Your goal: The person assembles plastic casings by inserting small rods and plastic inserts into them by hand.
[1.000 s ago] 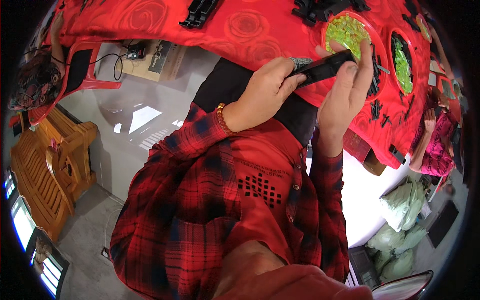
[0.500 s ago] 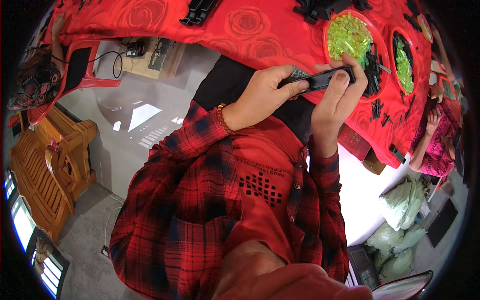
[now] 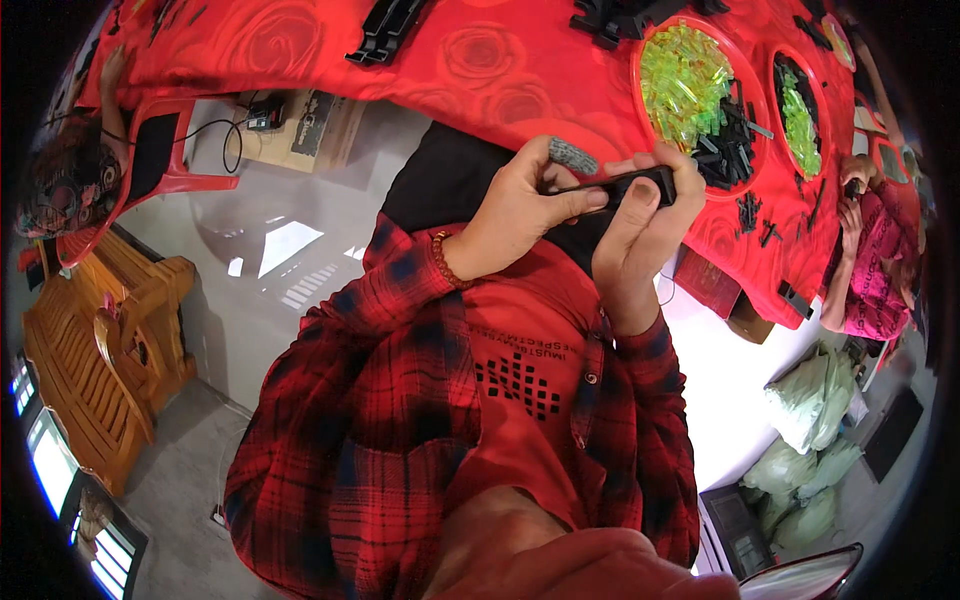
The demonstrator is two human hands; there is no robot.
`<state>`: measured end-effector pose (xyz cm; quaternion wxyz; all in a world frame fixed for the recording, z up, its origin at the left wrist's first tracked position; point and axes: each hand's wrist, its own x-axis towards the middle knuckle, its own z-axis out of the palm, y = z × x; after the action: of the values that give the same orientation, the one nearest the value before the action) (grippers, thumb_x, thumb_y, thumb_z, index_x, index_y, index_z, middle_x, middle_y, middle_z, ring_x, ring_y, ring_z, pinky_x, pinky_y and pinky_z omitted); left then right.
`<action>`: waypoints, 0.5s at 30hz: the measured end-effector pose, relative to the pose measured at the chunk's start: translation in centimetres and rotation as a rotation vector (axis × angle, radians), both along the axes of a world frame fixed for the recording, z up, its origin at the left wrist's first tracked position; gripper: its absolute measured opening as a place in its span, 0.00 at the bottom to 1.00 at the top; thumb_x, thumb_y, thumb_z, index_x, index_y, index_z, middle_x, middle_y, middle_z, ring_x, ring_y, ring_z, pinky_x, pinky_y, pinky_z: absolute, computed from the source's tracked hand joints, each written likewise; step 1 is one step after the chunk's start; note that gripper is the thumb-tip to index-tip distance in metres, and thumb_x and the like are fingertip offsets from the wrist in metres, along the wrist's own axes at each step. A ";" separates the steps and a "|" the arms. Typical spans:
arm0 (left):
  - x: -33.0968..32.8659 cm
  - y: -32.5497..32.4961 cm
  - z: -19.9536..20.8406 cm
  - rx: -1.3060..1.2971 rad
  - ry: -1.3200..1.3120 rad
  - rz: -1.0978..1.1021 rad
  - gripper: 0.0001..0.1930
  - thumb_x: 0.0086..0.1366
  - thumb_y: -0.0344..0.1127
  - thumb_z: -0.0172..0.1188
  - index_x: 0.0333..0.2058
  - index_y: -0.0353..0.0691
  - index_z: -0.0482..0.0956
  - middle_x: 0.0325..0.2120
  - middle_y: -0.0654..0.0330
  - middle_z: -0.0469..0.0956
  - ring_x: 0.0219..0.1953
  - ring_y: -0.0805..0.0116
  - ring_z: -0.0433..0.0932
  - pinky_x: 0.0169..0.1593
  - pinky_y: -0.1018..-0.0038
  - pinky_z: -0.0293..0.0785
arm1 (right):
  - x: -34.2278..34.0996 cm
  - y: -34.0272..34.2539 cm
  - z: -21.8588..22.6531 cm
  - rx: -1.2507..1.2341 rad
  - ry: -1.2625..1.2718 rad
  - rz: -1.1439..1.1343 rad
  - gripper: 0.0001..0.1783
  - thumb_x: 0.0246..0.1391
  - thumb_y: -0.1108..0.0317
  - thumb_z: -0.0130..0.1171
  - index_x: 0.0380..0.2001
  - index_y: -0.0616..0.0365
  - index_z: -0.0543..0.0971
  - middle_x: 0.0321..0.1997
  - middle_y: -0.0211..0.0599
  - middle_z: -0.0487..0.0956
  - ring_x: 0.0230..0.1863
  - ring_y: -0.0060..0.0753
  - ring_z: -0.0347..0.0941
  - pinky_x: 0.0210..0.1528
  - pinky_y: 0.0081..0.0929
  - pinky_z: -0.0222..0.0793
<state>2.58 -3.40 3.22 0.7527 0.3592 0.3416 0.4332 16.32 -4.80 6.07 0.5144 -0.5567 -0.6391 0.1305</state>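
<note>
Just beyond my lap, both hands hold a long black plastic part [image 3: 622, 187]. My left hand [image 3: 508, 218] pinches its left end, thumb on top. A grey knitted finger cover [image 3: 573, 155] sits on a raised finger of that hand. My right hand [image 3: 640, 235] wraps round the right end, with the thumb laid on the part's face. Past my right fingers, a red oval tray [image 3: 762, 120] on the table holds translucent yellow-green pieces [image 3: 685, 80] and small black strips [image 3: 725, 155].
Red rose-patterned cloth [image 3: 480, 55] covers the table. More black parts [image 3: 385, 30] lie at its far side. A second tray of green pieces [image 3: 803, 128] stands farther right. People sit at both sides. Left are a red chair [image 3: 190, 160] and wooden bench [image 3: 100, 350]; pale sacks [image 3: 810, 400] lie right.
Both hands have shifted slightly left and nearer me with the black part. The left hand's covered finger has lifted off it, and the right thumb points more upward.
</note>
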 end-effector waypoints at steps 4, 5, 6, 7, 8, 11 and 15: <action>0.5 -0.6 0.1 -0.004 0.002 0.039 0.15 0.64 0.28 0.67 0.45 0.37 0.71 0.25 0.68 0.74 0.25 0.83 0.68 0.33 0.82 0.69 | -0.2 -0.8 0.3 -0.053 0.020 -0.011 0.19 0.63 0.73 0.51 0.55 0.69 0.66 0.39 0.43 0.77 0.46 0.41 0.64 0.55 0.39 0.56; 0.6 -0.6 0.0 -0.005 0.003 0.035 0.15 0.64 0.28 0.67 0.45 0.37 0.71 0.25 0.68 0.74 0.25 0.83 0.68 0.33 0.82 0.69 | -0.2 -0.9 0.5 -0.066 0.027 -0.023 0.19 0.63 0.73 0.51 0.55 0.69 0.66 0.40 0.44 0.76 0.46 0.41 0.64 0.55 0.39 0.56; 0.8 -0.6 -0.3 0.010 -0.008 0.009 0.14 0.65 0.31 0.65 0.44 0.37 0.71 0.26 0.68 0.74 0.26 0.82 0.69 0.33 0.82 0.69 | -0.1 -0.7 0.6 -0.067 0.029 -0.023 0.19 0.63 0.73 0.51 0.55 0.69 0.66 0.40 0.44 0.76 0.46 0.41 0.64 0.55 0.39 0.56; 0.8 -0.5 -0.5 0.025 -0.018 -0.017 0.13 0.66 0.33 0.64 0.44 0.37 0.71 0.27 0.67 0.75 0.27 0.81 0.70 0.34 0.81 0.69 | 0.1 -0.3 0.8 -0.085 -0.124 -0.034 0.18 0.66 0.72 0.47 0.56 0.69 0.65 0.43 0.44 0.73 0.43 0.35 0.68 0.52 0.33 0.61; 0.7 -0.2 -0.6 0.023 -0.015 -0.016 0.13 0.66 0.33 0.64 0.44 0.37 0.71 0.27 0.67 0.75 0.27 0.81 0.70 0.34 0.81 0.69 | 0.4 0.1 0.7 -0.103 -0.277 -0.044 0.17 0.70 0.71 0.43 0.56 0.69 0.64 0.45 0.44 0.69 0.41 0.29 0.72 0.49 0.26 0.66; 0.1 1.0 0.0 0.109 0.261 -0.191 0.11 0.72 0.34 0.56 0.48 0.37 0.70 0.30 0.67 0.73 0.32 0.80 0.72 0.36 0.81 0.70 | 0.9 1.2 -0.7 -0.163 -0.017 -0.061 0.16 0.71 0.70 0.42 0.56 0.69 0.65 0.45 0.43 0.71 0.40 0.28 0.72 0.47 0.25 0.67; -1.1 2.0 0.3 0.113 0.189 -0.285 0.19 0.77 0.48 0.44 0.49 0.35 0.71 0.33 0.63 0.76 0.34 0.78 0.73 0.40 0.78 0.72 | 1.6 2.2 -0.5 -0.215 0.207 -0.012 0.17 0.73 0.67 0.40 0.57 0.68 0.66 0.44 0.41 0.73 0.39 0.27 0.74 0.47 0.25 0.69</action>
<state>1.52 -1.35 3.50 0.7495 0.4848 0.3318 0.3050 17.89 -2.60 5.56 0.5157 -0.5959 -0.5618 0.2518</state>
